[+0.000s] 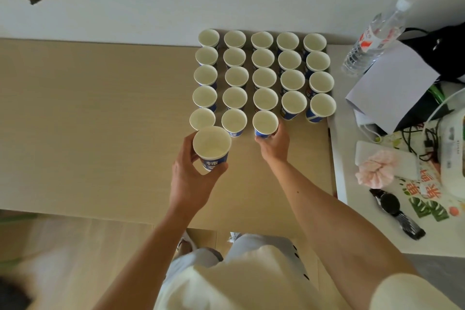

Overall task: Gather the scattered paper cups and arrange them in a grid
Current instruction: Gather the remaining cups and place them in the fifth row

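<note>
Left of centre frame: holds a blue-and-white paper cup [211, 148] in the left grip [193, 178], fingers and thumb curled round its wall, just below the grid's lower-left corner. Clasps a second identical cup [265, 124] with the right grip [274, 143], third in the bottom row of the upright paper-cup grid [264, 78] on the tan wooden bench [100, 108], upper centre.

each hand [191, 178] [275, 145] grips a cup [211, 147] [265, 124] beside the grid [264, 75].

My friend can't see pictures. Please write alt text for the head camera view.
A person's right hand grips a paper cup in the near row of a cup grid on a table; the left hand holds another cup.
</note>
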